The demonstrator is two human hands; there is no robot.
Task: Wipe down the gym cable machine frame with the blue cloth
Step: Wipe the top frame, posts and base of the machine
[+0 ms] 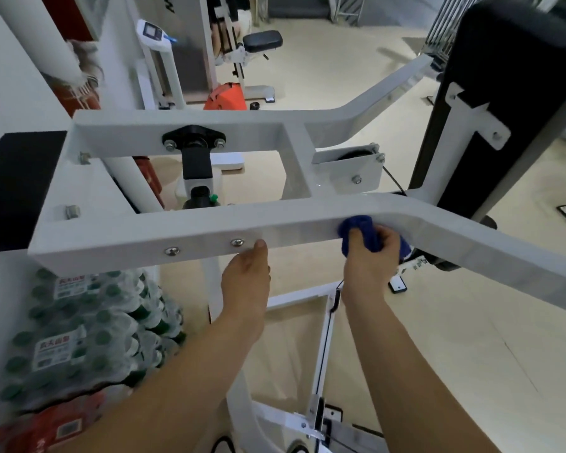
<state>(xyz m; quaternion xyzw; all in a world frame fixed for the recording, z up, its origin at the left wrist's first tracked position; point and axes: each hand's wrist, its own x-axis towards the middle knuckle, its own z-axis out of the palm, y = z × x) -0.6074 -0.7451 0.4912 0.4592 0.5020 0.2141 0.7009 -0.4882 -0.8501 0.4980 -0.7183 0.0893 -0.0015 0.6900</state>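
Near left, wrapped packs of green-capped water bottles [79,338] are sitting on the pale floor [438,322], their labels too blurred to read. My left hand [245,282] is touching the frame [177,233] at its near bar with the thumb; I cannot tell how its fingers lie. My right hand [370,256] is curling its fingers round the blue cloth [356,225], pressing it on that bar's right bend. A black pad [510,93] is standing far right.

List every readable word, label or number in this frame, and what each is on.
"农夫山泉": labels on the bottled water packs, fuzzy; the smaller print is unreadable.
"M": start of cut-off lettering on the white machine panel at the top edge.
Red pack label: too blurred to read.
White stand's display screen: too small to read.
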